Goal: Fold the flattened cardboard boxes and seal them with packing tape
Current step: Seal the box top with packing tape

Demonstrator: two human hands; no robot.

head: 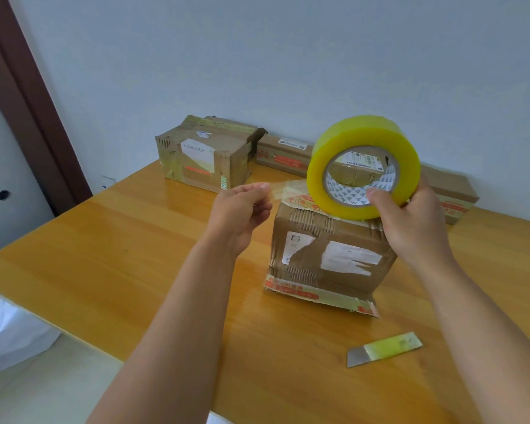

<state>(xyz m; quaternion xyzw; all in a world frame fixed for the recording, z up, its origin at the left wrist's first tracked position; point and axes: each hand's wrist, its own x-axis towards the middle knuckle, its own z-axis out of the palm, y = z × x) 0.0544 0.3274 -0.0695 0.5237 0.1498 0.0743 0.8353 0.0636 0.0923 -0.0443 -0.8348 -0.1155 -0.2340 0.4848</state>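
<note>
A worn, folded cardboard box point(331, 261) with torn white labels stands on the wooden table point(135, 255) in front of me. Above its top edge my right hand point(410, 221) holds a big yellow roll of packing tape point(361, 166) upright, thumb inside the core. My left hand point(242, 209) pinches the loose clear tape end point(285, 189), a short strip drawn out to the left of the roll.
A blade with a yellow-taped handle point(383, 348) lies on the table near the front right. A taped box point(205, 154) sits at the back, with flatter boxes point(283, 154) along the wall point(288, 56). The table's left edge drops off beside a door frame point(28, 102).
</note>
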